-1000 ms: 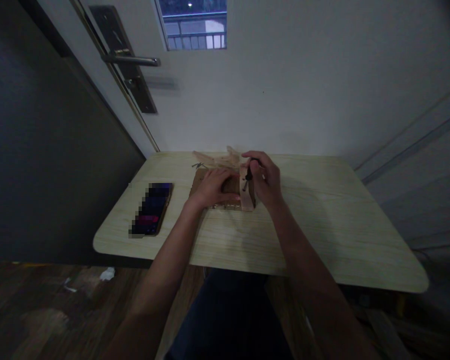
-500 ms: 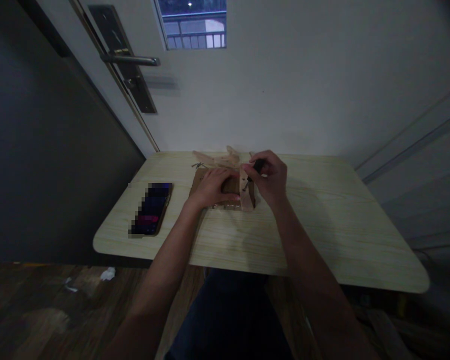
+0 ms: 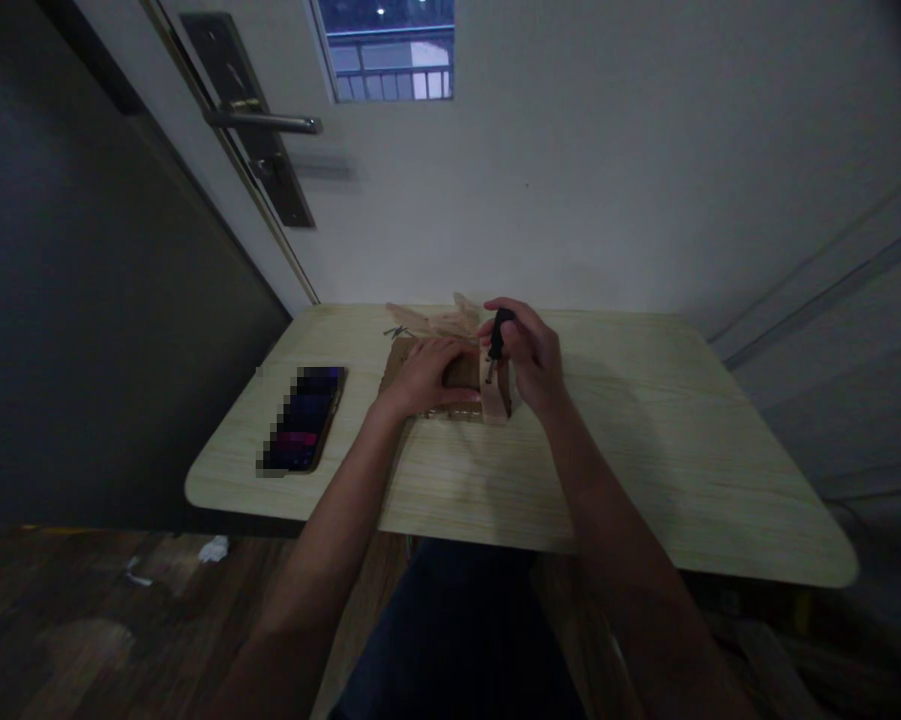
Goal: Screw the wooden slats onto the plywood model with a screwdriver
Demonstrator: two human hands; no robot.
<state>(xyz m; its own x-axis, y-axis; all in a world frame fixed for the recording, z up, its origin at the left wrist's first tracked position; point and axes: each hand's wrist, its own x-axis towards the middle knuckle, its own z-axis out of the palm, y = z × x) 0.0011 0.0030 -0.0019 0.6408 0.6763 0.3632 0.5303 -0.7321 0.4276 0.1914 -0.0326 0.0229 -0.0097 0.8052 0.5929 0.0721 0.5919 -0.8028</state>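
Since half a second ago the right hand (image 3: 531,362) has rolled back toward the left, so the dark-handled tool (image 3: 499,333), which leaned out to the right, now stands nearly upright. Its grip is closed around the tool's handle, with thumb and forefinger wrapped near the top and the shaft pointing down at the pale wooden strip (image 3: 495,395). The wrist is slightly bent, and the forearm runs down to the lower right of the frame. The left hand (image 3: 422,375) has not shifted. It lies palm down on the brown wooden board (image 3: 465,372), fingers together and stretched flat, the grip spread and pinching nothing. Board and strip sit mid-frame on the worktop (image 3: 645,450), toward its far edge. Loose wooden pieces (image 3: 435,318) lie just behind them. A phone (image 3: 304,415) lies to the left, well apart.
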